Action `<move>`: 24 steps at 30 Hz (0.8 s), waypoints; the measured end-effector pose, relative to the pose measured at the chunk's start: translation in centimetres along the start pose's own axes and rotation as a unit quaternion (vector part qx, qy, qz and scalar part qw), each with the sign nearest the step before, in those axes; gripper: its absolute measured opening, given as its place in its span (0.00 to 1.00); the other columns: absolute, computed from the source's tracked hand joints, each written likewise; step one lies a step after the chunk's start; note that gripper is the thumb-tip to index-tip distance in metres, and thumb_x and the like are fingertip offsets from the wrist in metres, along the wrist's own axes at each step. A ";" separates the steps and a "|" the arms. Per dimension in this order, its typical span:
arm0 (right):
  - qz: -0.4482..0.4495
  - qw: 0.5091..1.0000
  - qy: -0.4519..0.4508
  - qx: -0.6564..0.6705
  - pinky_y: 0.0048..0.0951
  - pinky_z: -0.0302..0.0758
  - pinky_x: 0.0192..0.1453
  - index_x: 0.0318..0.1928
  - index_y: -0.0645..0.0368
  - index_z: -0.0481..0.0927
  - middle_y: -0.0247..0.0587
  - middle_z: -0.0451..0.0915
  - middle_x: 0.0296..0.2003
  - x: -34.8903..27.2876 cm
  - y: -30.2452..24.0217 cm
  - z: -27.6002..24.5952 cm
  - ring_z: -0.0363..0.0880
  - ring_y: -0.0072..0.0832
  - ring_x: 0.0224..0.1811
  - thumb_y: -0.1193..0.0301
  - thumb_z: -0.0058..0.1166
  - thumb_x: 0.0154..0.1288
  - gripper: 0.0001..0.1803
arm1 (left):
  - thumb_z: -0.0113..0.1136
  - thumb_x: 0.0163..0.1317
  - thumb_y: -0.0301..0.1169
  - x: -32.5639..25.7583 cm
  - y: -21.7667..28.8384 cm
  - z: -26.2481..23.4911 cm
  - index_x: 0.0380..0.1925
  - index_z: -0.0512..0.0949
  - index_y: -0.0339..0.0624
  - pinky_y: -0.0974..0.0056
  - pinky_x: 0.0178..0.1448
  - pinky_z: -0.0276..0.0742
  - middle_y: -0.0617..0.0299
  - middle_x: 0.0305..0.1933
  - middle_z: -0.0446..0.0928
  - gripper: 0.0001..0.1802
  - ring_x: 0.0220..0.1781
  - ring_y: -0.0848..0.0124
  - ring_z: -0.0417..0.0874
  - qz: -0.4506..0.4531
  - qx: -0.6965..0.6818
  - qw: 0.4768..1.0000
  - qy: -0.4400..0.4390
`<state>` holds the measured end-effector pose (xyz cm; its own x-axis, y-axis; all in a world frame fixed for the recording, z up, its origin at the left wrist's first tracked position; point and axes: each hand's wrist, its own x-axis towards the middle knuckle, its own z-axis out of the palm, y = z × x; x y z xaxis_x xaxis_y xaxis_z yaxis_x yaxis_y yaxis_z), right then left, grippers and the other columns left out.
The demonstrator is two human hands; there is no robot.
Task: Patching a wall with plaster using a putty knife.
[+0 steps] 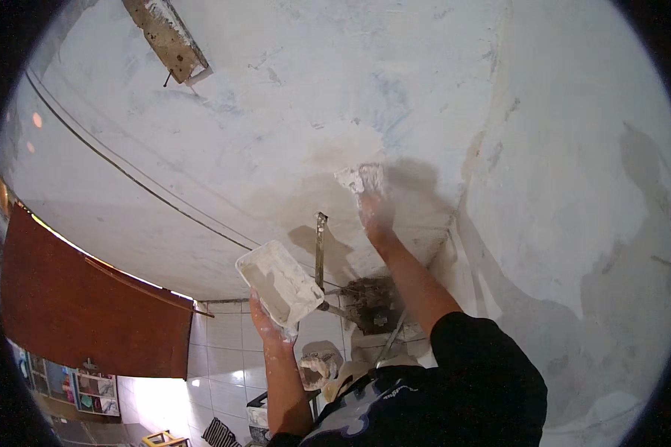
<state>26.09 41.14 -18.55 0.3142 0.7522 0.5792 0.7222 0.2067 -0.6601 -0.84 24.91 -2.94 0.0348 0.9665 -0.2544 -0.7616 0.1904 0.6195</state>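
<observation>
A white rectangular plastic tub (279, 283) is held tilted in my left hand (265, 316), whose fingers grip its lower left side. Pale putty coats its inside, and white smears mark that hand and wrist. My right hand (376, 212) is raised to the white plastered wall (291, 112), closed on a flat putty-smeared scraper (369, 177). White putty is heaped at the left of the scraper. Motion blurs the right fingers, and putty hides most of the tool. Around it the wall has a damp-looking beige patch.
A narrow upright pipe (320, 249) stands between my arms, above a dark rough hole (373, 305). A cable (138, 171) crosses the wall. A wooden board (168, 37) is fixed higher up. At left hangs a brown panel (89, 290); an open bag (317, 369) sits on the tiles.
</observation>
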 end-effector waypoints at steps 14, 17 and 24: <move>0.062 0.992 0.114 -0.008 0.36 0.76 0.43 0.52 0.58 0.76 0.45 0.79 0.42 -3.7 -1.5 -5.5 0.79 0.36 0.42 0.73 0.52 0.58 0.19 | 0.44 0.66 0.51 3.1 2.3 0.8 0.65 0.59 0.42 0.50 0.62 0.71 0.52 0.63 0.66 0.34 0.62 0.54 0.70 -0.018 -0.020 1.000 -0.017; 0.066 0.906 0.280 0.312 0.26 0.74 0.34 0.53 0.58 0.75 0.39 0.78 0.36 1.3 -4.3 -6.6 0.77 0.26 0.34 0.69 0.53 0.64 0.18 | 0.44 0.67 0.49 3.3 2.7 0.2 0.65 0.60 0.41 0.51 0.64 0.70 0.53 0.63 0.67 0.32 0.62 0.55 0.71 -0.028 -0.026 0.999 -0.017; 0.012 0.969 0.160 -0.189 0.33 0.76 0.29 0.49 0.58 0.77 0.46 0.80 0.34 -0.2 -7.7 -1.5 0.79 0.36 0.27 0.73 0.53 0.60 0.15 | 0.46 0.66 0.48 3.8 2.6 -0.4 0.65 0.60 0.40 0.51 0.63 0.70 0.52 0.63 0.67 0.33 0.62 0.54 0.71 -0.018 -0.026 0.998 -0.051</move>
<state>21.36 38.45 -12.91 0.4658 0.5085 0.7242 0.8670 -0.0987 -0.4884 -2.91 29.01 -2.57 0.1266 0.9719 -0.1983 -0.7916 0.2195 0.5703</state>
